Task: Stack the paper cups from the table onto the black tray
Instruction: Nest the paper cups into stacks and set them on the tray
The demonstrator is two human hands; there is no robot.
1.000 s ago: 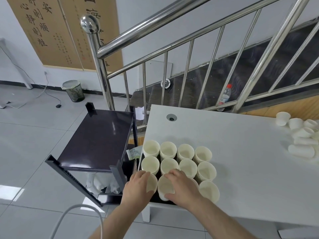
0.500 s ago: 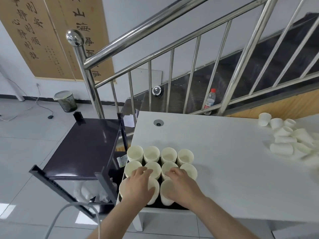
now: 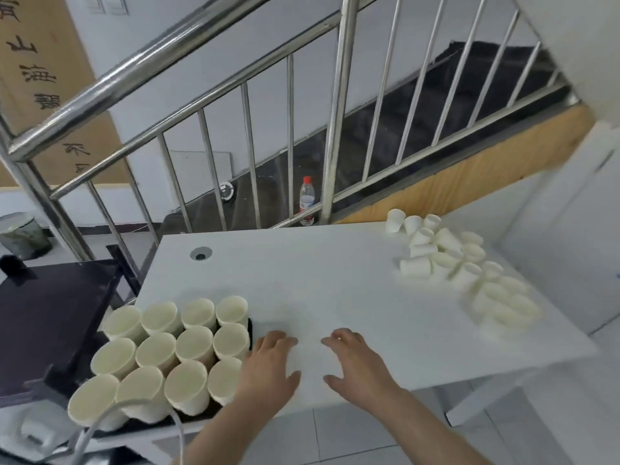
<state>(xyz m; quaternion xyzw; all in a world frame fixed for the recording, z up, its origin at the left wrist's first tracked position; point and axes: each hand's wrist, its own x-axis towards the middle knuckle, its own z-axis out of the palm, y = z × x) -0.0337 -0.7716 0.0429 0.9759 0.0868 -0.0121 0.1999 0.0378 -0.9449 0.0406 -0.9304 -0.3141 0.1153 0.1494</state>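
Observation:
Several stacks of cream paper cups [image 3: 194,344] stand upright in rows on the black tray [image 3: 250,325] at the table's near left corner. A heap of loose paper cups [image 3: 449,256], some lying on their sides, sits at the far right of the white table [image 3: 335,280]. My left hand [image 3: 268,367] hovers over the bare table just right of the tray with fingers spread, holding nothing. My right hand [image 3: 359,364] is beside it, fingers spread and empty.
A dark cart [image 3: 50,313] stands left of the table. A steel stair railing [image 3: 339,112] runs behind the table, with a water bottle [image 3: 307,199] at its foot. A bin [image 3: 23,234] stands on the floor at far left. A white cable [image 3: 134,417] crosses the lower left.
Both hands have left the cup stacks on the tray and moved right over the bare table. The view has swung right, bringing the loose cups closer to centre.

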